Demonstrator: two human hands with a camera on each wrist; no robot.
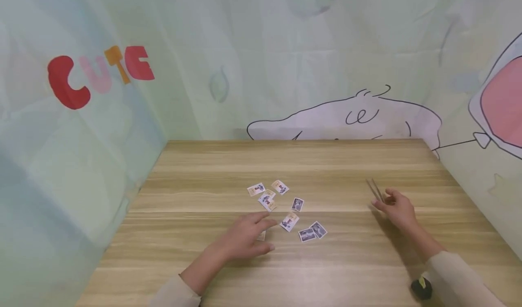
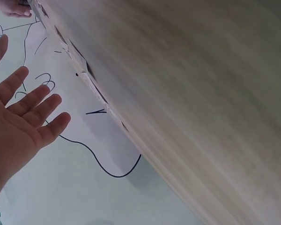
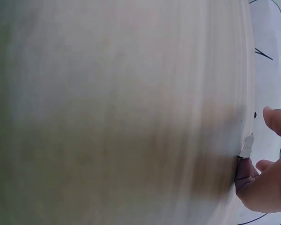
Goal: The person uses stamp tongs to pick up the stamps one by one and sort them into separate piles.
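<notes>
My left hand [image 1: 246,234] reaches over the table with its fingers spread, and partly covers a small picture card [image 1: 261,236]. In the left wrist view its palm and fingers hold nothing. Just past the fingertips lies a stamp-like colored picture card [image 1: 290,221]. Beside it are two overlapping dark picture cards [image 1: 306,234], with another dark card [image 1: 297,204] farther back. Several colored picture cards [image 1: 267,200] lie beyond the left hand. On the right, my right hand [image 1: 401,212] pinches slim metal tweezers [image 1: 375,190] near one end, their two tips spread apart and pointing away.
The wood-grain table [image 1: 212,162] runs back to a printed curtain [image 1: 195,71]. A small dark object [image 1: 421,289] with a yellow-green part is by the right sleeve [image 1: 458,275]. Curtain also hangs along both sides of the table.
</notes>
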